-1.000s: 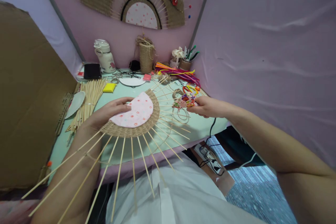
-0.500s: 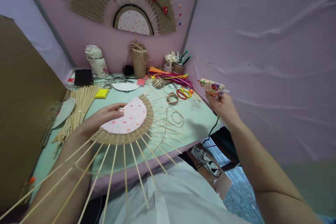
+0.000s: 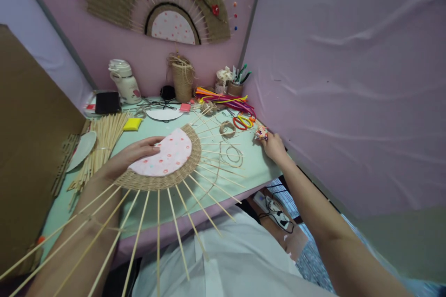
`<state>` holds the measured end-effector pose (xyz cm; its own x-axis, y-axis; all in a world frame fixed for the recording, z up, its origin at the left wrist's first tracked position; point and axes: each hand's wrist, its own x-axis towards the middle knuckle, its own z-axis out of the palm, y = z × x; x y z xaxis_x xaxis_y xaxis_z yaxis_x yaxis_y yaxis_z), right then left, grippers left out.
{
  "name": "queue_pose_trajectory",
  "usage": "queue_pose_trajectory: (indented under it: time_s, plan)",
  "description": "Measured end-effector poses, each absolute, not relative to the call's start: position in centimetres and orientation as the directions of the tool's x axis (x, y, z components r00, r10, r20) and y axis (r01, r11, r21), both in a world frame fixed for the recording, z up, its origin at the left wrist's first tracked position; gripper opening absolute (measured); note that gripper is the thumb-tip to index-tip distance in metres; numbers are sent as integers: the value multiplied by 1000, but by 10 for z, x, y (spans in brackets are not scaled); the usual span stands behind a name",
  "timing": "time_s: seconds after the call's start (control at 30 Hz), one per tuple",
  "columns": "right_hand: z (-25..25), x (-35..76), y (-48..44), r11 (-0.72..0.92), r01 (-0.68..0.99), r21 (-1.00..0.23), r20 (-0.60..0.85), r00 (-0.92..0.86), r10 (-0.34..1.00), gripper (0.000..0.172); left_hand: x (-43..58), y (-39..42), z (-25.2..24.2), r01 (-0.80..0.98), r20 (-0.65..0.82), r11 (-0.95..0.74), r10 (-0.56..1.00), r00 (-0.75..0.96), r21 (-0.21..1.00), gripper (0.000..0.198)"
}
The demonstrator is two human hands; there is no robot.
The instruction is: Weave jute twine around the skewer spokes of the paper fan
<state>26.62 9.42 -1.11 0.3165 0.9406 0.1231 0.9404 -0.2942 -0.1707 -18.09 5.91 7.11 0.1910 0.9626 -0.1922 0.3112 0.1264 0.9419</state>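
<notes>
My left hand (image 3: 144, 148) is closed on the flat edge of a half-round woven fan (image 3: 184, 174), thumb on top and fingers around the edge. A white cloth half-circle with small red prints (image 3: 167, 158) covers its middle. Thin bamboo sticks (image 3: 177, 213) spread out from the woven rim towards my lap and to the right. At the table's right edge my right hand (image 3: 273, 146) is shut on a flower-patterned glue gun (image 3: 260, 132), held low at the tabletop. My hand hides part of the gun.
Scissors (image 3: 244, 123), a twine coil (image 3: 227, 129) and pipe cleaners (image 3: 226, 97) lie near the glue gun. A bundle of sticks (image 3: 104, 137) is at left. Behind stand a bottle (image 3: 125, 83) and a twine-wrapped holder (image 3: 183, 81). A power strip (image 3: 275, 211) sits below.
My right hand has moved down and left with the glue gun, from above the right edge to the tabletop. My left hand still holds the fan; the view has shifted slightly.
</notes>
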Motion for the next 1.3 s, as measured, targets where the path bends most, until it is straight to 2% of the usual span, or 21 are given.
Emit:
queue_pose_trajectory:
  time_s: [0.2, 0.3, 0.33, 0.4, 0.47, 0.5, 0.57, 0.63, 0.77, 0.9, 1.03, 1.3]
  plan:
    - [-11, 258, 106, -403, 906, -130, 84, 415, 906, 46, -180, 55, 74, 290, -201, 135, 957, 211, 948, 64]
    - [-3, 252, 97, -359, 917, -175, 202, 390, 898, 47, -180, 55, 74, 280, -203, 141, 957, 208, 950, 64]
    - [0, 247, 93, -296, 925, -237, 275, 356, 893, 45, -180, 54, 74, 277, -205, 144, 957, 207, 950, 64]
    - [7, 234, 84, -62, 901, -430, 400, 251, 882, 38, -181, 54, 73, 268, -209, 149, 954, 213, 952, 65]
    - [11, 215, 75, 211, 736, -644, 439, 129, 889, 32, -181, 54, 73, 252, -211, 150, 949, 235, 956, 65]
    - [12, 204, 71, 292, 619, -729, 426, 77, 901, 30, -181, 54, 73, 245, -213, 151, 944, 251, 958, 64]
    - [11, 182, 64, 327, 389, -861, 364, 24, 931, 28, -181, 54, 74, 229, -211, 149, 937, 278, 962, 63]
    - [8, 162, 60, 301, 225, -927, 304, -21, 953, 30, -182, 54, 75, 222, -204, 141, 934, 294, 965, 62]
    - [6, 140, 56, 304, 48, -951, 301, -58, 952, 34, -182, 54, 74, 220, -187, 123, 935, 301, 968, 61]
    - [5, 132, 56, 257, -72, -964, 260, -26, 965, 25, -182, 54, 72, 190, -223, 167, 920, 323, 967, 61]
    - [4, 127, 56, 252, -117, -961, 249, 40, 968, 17, -181, 54, 70, 140, -226, 188, 908, 352, 972, 59]
    - [3, 116, 53, 218, -140, -966, 201, 128, 971, 21, -180, 54, 69, 184, -225, 168, 907, 356, 968, 65]
